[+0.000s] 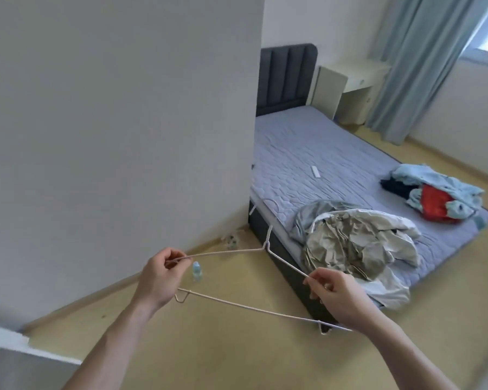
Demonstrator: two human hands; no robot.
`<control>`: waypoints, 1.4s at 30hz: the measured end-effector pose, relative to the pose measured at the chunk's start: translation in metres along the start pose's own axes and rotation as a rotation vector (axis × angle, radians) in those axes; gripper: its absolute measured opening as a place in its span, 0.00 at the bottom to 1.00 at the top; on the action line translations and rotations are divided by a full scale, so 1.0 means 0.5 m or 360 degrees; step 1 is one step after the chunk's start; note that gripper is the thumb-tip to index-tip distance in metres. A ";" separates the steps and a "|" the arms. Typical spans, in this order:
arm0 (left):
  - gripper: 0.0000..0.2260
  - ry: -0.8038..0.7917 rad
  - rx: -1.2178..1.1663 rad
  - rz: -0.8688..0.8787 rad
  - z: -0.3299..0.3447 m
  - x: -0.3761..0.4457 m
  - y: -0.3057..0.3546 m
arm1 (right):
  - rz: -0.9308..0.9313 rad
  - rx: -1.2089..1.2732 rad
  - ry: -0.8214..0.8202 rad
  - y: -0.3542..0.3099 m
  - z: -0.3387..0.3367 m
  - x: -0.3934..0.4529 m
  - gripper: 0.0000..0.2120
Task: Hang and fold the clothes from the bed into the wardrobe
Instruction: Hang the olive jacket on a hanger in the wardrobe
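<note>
Two hands on one hanger (237, 277), held out over the floor short of the bed (321, 153). My left hand (158, 280) pinches the end of the left shoulder arm between thumb and fingers; my right hand (338, 299) pinches the right shoulder arm lower down, fingers curled round the wire. Neither holds cloth.

Clothes are on the bed, none on the hanger. Nearest: a crumpled pale heap (358, 249), cream and white over grey, spilling off the mattress edge. Farther, at the foot corner: a light-blue pile (440, 192) with red and black in it. The wardrobe itself I cannot make out.

My read of the step: carry the hanger to the near heap and dress one garment. To do it well I would free one hand to lift a single piece by the collar or shoulder seam, shake it loose of the heap, then feed one hanger arm in at the neck, then the other. Keep the hook pointing away from the cloth so it does not snag.

Materials:
- Hanger: thin, whitish wire, triangular, with small notched loops at both ends of the bottom bar. It looks likely to flex.
- Near heap: thin, creased, slightly shiny fabric; probably slippery on wire.
- Mattress cover: quilted, lilac-grey.
- Headboard (285, 77): dark, padded, ribbed.
- Floor: smooth yellowish boards.
</note>
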State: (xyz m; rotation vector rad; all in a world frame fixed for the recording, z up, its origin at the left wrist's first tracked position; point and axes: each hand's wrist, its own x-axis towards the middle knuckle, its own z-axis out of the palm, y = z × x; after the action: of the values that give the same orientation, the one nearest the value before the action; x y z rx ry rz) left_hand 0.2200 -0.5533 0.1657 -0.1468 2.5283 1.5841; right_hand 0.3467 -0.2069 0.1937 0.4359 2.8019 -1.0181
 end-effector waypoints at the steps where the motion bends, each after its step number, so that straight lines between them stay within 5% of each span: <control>1: 0.04 0.0009 -0.0014 0.0001 0.041 0.003 0.024 | 0.0007 0.0006 0.0040 0.029 -0.024 0.000 0.08; 11: 0.03 -0.0246 -0.0065 0.0090 0.452 0.019 0.201 | 0.0174 0.0170 0.0297 0.331 -0.258 0.020 0.10; 28: 0.03 -0.0901 0.0035 -0.0136 0.995 0.273 0.342 | 0.0537 0.0355 0.0660 0.667 -0.413 0.176 0.13; 35: 0.08 -0.1091 0.0701 -0.0327 1.214 0.477 0.281 | 0.0774 0.0253 0.0625 0.777 -0.424 0.337 0.15; 42: 0.11 -0.1393 0.1484 -0.0140 1.393 0.628 0.155 | 0.1126 0.0247 0.0540 0.924 -0.425 0.537 0.18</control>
State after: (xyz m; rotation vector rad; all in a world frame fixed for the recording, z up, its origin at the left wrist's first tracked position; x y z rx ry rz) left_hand -0.0471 0.1069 -0.1218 0.4341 2.1587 0.1819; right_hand 0.2306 0.3281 0.0173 1.6008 2.4648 -1.0443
